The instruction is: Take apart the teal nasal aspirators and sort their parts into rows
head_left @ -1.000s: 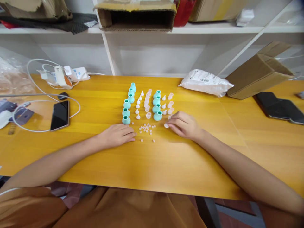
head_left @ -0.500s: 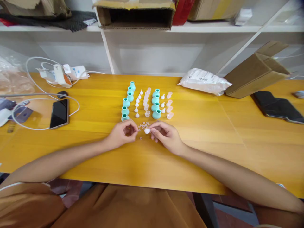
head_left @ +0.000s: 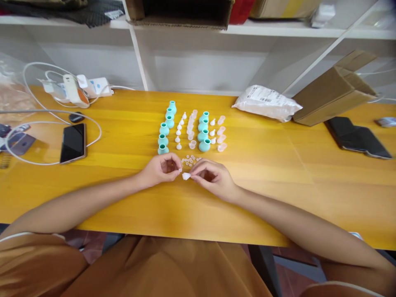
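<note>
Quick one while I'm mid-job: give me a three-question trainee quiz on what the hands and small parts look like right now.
1. True or false: the right hand pinches a small white cone piece.
2. Which colour are the little vases? A red, B teal, C black.
3. Fill in: the phone lies on the person's ____ side of the table.

Key: 1 true; 2 B; 3 left.
</note>
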{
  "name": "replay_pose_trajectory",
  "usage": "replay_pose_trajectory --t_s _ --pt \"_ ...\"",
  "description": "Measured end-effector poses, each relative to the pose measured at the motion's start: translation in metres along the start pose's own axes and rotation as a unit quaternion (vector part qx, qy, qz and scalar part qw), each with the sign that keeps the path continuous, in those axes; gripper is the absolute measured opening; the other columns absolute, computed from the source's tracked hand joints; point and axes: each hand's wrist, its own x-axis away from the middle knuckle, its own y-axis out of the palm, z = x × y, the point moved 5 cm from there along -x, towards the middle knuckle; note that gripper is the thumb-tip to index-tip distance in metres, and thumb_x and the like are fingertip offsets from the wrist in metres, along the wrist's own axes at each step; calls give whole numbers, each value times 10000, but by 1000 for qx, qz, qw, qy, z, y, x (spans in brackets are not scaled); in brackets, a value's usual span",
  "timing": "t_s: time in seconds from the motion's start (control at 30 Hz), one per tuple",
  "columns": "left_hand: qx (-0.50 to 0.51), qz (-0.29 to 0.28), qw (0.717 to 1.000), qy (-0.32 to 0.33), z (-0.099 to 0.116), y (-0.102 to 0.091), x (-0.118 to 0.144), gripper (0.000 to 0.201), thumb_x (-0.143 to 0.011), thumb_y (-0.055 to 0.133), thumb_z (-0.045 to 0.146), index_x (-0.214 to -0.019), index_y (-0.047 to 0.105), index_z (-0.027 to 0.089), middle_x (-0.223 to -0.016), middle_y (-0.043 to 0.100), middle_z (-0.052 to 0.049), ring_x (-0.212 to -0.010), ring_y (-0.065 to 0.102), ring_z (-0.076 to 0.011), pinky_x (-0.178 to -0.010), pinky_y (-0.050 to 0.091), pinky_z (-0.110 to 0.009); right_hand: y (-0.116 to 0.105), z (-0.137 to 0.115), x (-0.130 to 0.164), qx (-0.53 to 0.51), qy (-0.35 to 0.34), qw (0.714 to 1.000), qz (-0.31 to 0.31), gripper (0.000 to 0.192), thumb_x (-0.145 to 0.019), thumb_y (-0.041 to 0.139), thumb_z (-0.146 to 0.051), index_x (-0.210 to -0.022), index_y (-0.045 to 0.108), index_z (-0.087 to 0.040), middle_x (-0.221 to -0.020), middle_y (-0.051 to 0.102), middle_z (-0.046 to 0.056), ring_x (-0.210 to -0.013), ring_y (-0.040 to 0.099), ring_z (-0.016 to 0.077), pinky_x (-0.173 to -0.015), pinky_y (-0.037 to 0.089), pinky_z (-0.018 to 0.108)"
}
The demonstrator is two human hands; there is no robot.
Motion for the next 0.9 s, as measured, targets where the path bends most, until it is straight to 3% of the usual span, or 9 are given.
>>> replay_pose_trajectory --t_s 0.5,0.9 --pt "1 -41 999 -21 8 7 4 123 -916 832 197 -949 716 171 -956 722 -34 -875 702 -145 -850 594 -274 -4 2 0 32 -67 997 7 77 -1053 790 -218 -995 752 -250 -1029 823 59 -854 773 176 -663 576 295" --pt "45 -27 994 -98 1 6 5 291 -926 928 393 -965 762 157 -953 762 -41 -880 697 -152 -835 566 -281 -5 4 0 38 -61 997 -1 45 -1069 773 -233 -1029 756 -246 -1035 823 57 -838 774 168 -649 573 278"
